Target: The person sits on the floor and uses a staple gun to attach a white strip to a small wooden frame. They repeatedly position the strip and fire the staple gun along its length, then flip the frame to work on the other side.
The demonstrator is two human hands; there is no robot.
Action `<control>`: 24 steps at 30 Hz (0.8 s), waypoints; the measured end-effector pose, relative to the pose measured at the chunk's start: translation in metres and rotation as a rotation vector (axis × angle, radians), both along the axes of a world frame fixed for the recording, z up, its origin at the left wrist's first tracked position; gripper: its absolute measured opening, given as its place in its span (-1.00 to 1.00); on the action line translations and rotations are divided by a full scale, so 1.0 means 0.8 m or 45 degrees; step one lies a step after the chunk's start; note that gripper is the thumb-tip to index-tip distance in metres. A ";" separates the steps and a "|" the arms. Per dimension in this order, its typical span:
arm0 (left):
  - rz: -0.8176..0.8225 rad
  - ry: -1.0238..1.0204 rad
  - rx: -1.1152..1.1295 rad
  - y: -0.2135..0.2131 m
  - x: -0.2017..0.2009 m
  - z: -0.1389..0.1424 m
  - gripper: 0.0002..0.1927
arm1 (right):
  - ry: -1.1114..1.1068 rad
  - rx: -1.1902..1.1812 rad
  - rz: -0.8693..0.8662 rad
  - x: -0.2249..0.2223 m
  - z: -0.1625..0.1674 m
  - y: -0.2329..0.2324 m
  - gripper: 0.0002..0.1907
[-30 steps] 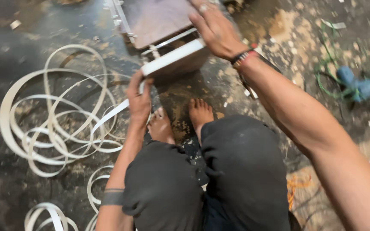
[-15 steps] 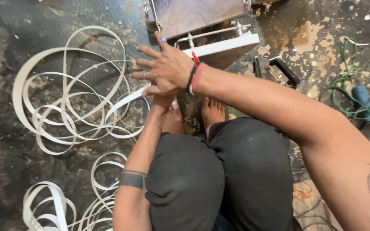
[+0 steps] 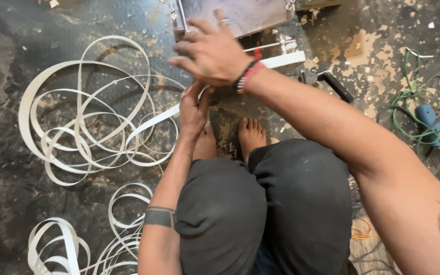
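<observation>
I squat on a dark floor with both bare feet in front of me. My left hand [image 3: 193,109] pinches the end of a long white edge-band strip [image 3: 151,119] that trails left into a loose coil [image 3: 85,112]. My right hand [image 3: 207,51], fingers spread and empty, hovers just above the left one, crossing over it. Right behind the hands is a brown wooden board [image 3: 240,15] with a white edged piece [image 3: 286,60] and metal clamps.
More white strip loops [image 3: 62,244] lie at the lower left. A black-handled tool [image 3: 334,84] rests right of the board. A blue power tool [image 3: 436,127] with a green cord [image 3: 408,102] sits at far right. Wood chips litter the floor.
My right hand has moved from on top of the board down and left to hover over my left hand. My left hand keeps hold of the strip.
</observation>
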State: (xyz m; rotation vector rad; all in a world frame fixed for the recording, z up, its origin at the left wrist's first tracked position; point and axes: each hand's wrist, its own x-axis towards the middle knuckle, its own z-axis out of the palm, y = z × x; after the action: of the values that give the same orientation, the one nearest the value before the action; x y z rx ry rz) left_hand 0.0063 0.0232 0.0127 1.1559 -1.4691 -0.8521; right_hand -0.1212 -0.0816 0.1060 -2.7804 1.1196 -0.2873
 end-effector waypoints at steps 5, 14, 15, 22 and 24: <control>-0.020 -0.072 -0.054 0.003 0.006 -0.012 -0.70 | -0.066 0.008 -0.235 -0.123 0.011 0.010 -0.50; -0.022 0.053 0.016 0.010 0.001 -0.023 -0.71 | -1.637 1.138 -0.744 -0.214 -0.071 -0.015 -0.13; -0.013 0.029 0.036 0.011 0.001 -0.022 -0.72 | -1.654 1.244 -0.764 -0.212 -0.074 -0.016 -0.09; -0.016 -0.060 0.077 0.001 0.004 -0.018 -0.72 | -0.677 0.690 -0.824 -0.207 -0.022 -0.011 -0.12; -0.011 -0.051 0.064 0.001 0.005 -0.016 -0.71 | -0.293 0.387 -0.724 -0.194 0.002 -0.002 -0.24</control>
State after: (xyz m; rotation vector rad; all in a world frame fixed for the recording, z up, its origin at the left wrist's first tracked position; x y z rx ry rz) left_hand 0.0101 0.0242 -0.0003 1.2107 -1.4941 -0.8804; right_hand -0.2765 -0.0833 0.1079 -2.0639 1.7015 -0.4343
